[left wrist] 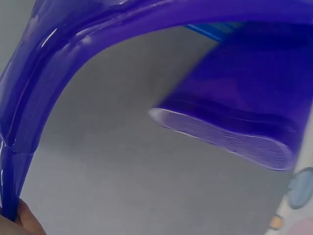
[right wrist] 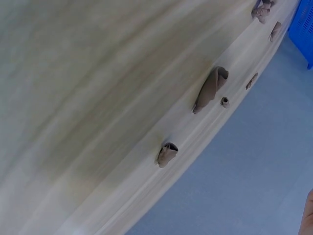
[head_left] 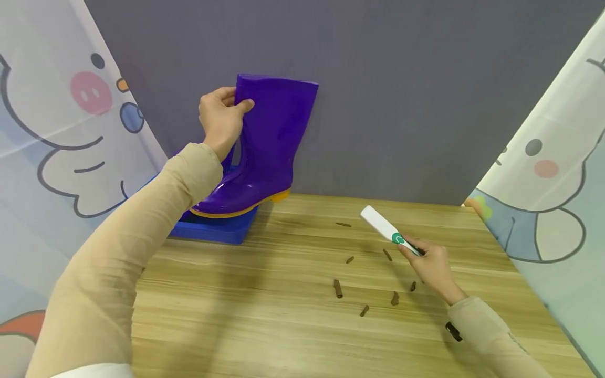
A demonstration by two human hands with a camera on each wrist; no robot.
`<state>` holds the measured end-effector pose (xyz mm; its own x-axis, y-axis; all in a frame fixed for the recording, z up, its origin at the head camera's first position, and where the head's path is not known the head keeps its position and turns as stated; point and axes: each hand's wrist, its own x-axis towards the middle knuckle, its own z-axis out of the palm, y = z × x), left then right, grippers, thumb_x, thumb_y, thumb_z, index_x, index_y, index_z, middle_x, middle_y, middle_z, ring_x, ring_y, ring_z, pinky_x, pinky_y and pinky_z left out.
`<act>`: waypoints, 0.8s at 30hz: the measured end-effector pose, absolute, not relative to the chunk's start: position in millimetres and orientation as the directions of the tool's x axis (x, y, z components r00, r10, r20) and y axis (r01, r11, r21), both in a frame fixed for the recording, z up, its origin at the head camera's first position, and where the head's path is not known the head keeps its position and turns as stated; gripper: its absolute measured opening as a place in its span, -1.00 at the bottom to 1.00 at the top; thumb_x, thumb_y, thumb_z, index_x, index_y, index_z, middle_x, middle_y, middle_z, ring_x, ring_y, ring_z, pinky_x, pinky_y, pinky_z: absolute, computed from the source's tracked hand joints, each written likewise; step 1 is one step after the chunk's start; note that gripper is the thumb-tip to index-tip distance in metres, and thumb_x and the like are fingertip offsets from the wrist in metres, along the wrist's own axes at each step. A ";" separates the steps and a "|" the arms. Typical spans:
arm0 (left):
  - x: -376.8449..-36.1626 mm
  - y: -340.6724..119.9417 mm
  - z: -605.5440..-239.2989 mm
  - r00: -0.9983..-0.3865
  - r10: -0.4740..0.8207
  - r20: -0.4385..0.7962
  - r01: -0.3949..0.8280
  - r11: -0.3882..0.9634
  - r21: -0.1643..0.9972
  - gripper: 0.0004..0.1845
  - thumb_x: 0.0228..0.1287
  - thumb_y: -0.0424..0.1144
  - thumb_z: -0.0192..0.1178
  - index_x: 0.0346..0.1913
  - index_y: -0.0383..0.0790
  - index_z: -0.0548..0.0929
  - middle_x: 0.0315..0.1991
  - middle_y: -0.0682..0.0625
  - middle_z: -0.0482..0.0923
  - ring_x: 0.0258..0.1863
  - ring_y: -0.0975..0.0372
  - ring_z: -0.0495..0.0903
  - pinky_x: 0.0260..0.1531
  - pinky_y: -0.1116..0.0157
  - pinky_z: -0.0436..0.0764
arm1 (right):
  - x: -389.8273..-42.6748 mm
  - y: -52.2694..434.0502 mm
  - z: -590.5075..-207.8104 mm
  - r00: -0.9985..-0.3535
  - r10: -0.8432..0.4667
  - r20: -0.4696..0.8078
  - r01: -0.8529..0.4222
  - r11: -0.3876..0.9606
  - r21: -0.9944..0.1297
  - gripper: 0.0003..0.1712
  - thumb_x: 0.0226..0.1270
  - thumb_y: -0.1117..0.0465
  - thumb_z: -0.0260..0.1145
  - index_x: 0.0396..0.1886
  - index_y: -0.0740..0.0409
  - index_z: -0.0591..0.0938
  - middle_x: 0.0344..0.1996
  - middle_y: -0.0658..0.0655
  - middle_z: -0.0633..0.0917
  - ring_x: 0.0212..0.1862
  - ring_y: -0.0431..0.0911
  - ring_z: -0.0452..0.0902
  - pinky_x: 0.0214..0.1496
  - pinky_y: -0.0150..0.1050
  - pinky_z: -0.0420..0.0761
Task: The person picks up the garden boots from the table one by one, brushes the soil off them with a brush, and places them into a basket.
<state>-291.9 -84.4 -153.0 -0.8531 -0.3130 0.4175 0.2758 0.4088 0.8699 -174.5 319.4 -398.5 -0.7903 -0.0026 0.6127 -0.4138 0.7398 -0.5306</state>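
My left hand (head_left: pixel 221 116) pinches the upper rim of a purple rain boot (head_left: pixel 271 131) with a yellow sole. The boot hangs slightly tilted at the blue basket (head_left: pixel 215 231), its toe over the basket. A second purple boot (left wrist: pixel 239 83) shows behind it in the left wrist view, its pale-lined opening visible. On the right, my right hand (head_left: pixel 434 265) holds a flat white tool (head_left: pixel 379 222) with a green round mark, above the table; its underside is hidden. Several curled brown scraps (head_left: pixel 337 289) lie on the wood below and beside it.
The wooden table (head_left: pixel 283 325) ends at a grey upright panel (head_left: pixel 402 105). Cartoon-printed cloths (head_left: pixel 543 173) hang at both sides. A black piece (head_left: pixel 454 332) lies beside my right sleeve.
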 end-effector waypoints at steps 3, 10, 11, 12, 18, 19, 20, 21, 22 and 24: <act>-301.8 -100.2 -156.4 -0.832 -0.361 0.422 0.256 0.425 0.869 -0.65 0.08 -0.13 0.32 -0.01 -0.02 0.64 -0.11 0.10 0.66 -0.13 0.36 0.61 0.02 0.45 0.41 | -173.4 319.7 -398.3 -0.791 -0.001 0.611 -0.411 0.742 -0.531 -0.68 -0.01 0.37 0.42 -0.18 0.34 0.67 -0.41 0.30 0.71 -0.73 -0.38 0.21 -0.76 -0.48 0.23; -321.5 -133.0 -172.2 -0.794 -0.468 0.388 0.197 0.405 0.893 -0.63 0.08 -0.10 0.32 0.00 0.01 0.63 -0.09 0.14 0.65 -0.08 0.37 0.58 0.18 0.48 0.20 | -172.7 319.2 -400.7 -0.776 -0.004 0.631 -0.428 0.737 -0.523 -0.68 -0.04 0.39 0.43 -0.20 0.36 0.67 -0.41 0.30 0.71 -0.71 -0.40 0.26 -0.75 -0.51 0.26; -323.7 -137.4 -175.1 -0.787 -0.484 0.382 0.190 0.398 0.897 -0.63 0.08 -0.09 0.32 0.00 0.02 0.63 -0.09 0.15 0.65 -0.07 0.36 0.57 0.19 0.48 0.19 | -172.9 318.8 -401.4 -0.772 -0.003 0.635 -0.432 0.736 -0.521 -0.68 -0.05 0.40 0.43 -0.21 0.35 0.68 -0.41 0.30 0.71 -0.70 -0.40 0.28 -0.74 -0.52 0.27; -326.0 -141.9 -177.9 -0.778 -0.501 0.379 0.182 0.397 0.899 -0.64 0.08 -0.08 0.32 0.00 0.03 0.64 -0.10 0.16 0.65 -0.06 0.36 0.56 0.20 0.48 0.18 | -173.1 318.4 -402.1 -0.768 -0.004 0.641 -0.436 0.736 -0.518 -0.68 -0.06 0.40 0.44 -0.22 0.35 0.68 -0.42 0.29 0.71 -0.69 -0.40 0.29 -0.74 -0.52 0.27; -335.2 -164.7 -190.9 -0.718 -0.602 0.351 0.179 0.328 0.928 -0.64 0.06 -0.11 0.34 -0.02 0.04 0.65 -0.11 0.16 0.65 -0.08 0.35 0.56 0.12 0.47 0.31 | -172.0 317.6 -404.1 -0.764 -0.003 0.645 -0.435 0.740 -0.512 -0.68 -0.08 0.41 0.44 -0.22 0.35 0.68 -0.42 0.29 0.71 -0.72 -0.38 0.25 -0.75 -0.51 0.25; -335.2 -168.9 -192.8 -0.705 -0.618 0.348 0.177 0.321 0.930 -0.64 0.05 -0.12 0.34 -0.03 0.04 0.65 -0.11 0.15 0.66 -0.09 0.35 0.56 0.10 0.47 0.32 | -172.3 317.3 -404.2 -0.769 -0.004 0.639 -0.433 0.740 -0.515 -0.68 -0.07 0.41 0.44 -0.22 0.35 0.68 -0.41 0.29 0.71 -0.72 -0.38 0.25 -0.75 -0.50 0.25; -335.0 -173.1 -194.5 -0.695 -0.632 0.342 0.179 0.308 0.934 -0.64 0.04 -0.12 0.35 -0.03 0.04 0.66 -0.11 0.15 0.66 -0.10 0.36 0.56 0.09 0.49 0.33 | -172.6 317.1 -404.4 -0.773 -0.005 0.635 -0.430 0.740 -0.518 -0.68 -0.06 0.40 0.44 -0.21 0.35 0.68 -0.41 0.30 0.71 -0.71 -0.37 0.26 -0.75 -0.50 0.25; -334.7 -177.0 -196.0 -0.688 -0.643 0.337 0.187 0.292 0.938 -0.64 0.03 -0.14 0.36 -0.04 0.03 0.66 -0.12 0.14 0.66 -0.12 0.37 0.57 0.08 0.50 0.33 | -173.1 316.8 -404.8 -0.777 -0.007 0.629 -0.427 0.740 -0.520 -0.68 -0.05 0.39 0.43 -0.21 0.35 0.68 -0.39 0.30 0.71 -0.71 -0.37 0.26 -0.75 -0.50 0.25; -334.6 -180.3 -197.0 -0.682 -0.652 0.332 0.192 0.278 0.941 -0.65 0.03 -0.15 0.36 -0.04 0.03 0.67 -0.13 0.14 0.66 -0.14 0.38 0.57 0.06 0.50 0.35 | -173.4 316.7 -405.0 -0.783 -0.007 0.623 -0.424 0.738 -0.524 -0.68 -0.04 0.38 0.43 -0.20 0.34 0.68 -0.39 0.30 0.71 -0.71 -0.37 0.26 -0.74 -0.50 0.25; -334.1 -184.8 -198.3 -0.676 -0.660 0.327 0.205 0.258 0.944 -0.65 0.02 -0.16 0.37 -0.06 0.03 0.67 -0.15 0.14 0.67 -0.18 0.40 0.57 0.00 0.51 0.38 | -174.1 316.6 -405.1 -0.790 -0.009 0.613 -0.420 0.737 -0.530 -0.68 -0.02 0.37 0.43 -0.19 0.34 0.67 -0.37 0.30 0.71 -0.69 -0.36 0.28 -0.73 -0.50 0.26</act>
